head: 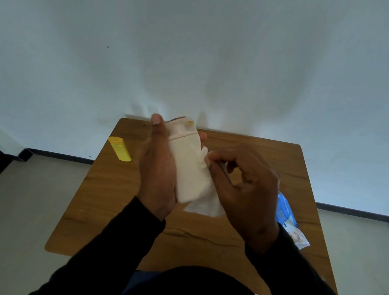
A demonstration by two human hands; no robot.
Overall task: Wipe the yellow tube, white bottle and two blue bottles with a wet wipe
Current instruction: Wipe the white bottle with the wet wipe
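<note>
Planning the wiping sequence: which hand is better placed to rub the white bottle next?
Right hand: it pinches the wet wipe against the white bottle, which the left hand grips.

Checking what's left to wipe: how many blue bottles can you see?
0. Only the white bottle in the left hand and the yellow tube on the table show; others may be hidden.

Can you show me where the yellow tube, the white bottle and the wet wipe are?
yellow tube [120, 149]: head view, middle of its body on the table.
white bottle [187, 167]: head view, its front side.
wet wipe [205, 206]: head view, the loose hanging part.
</note>
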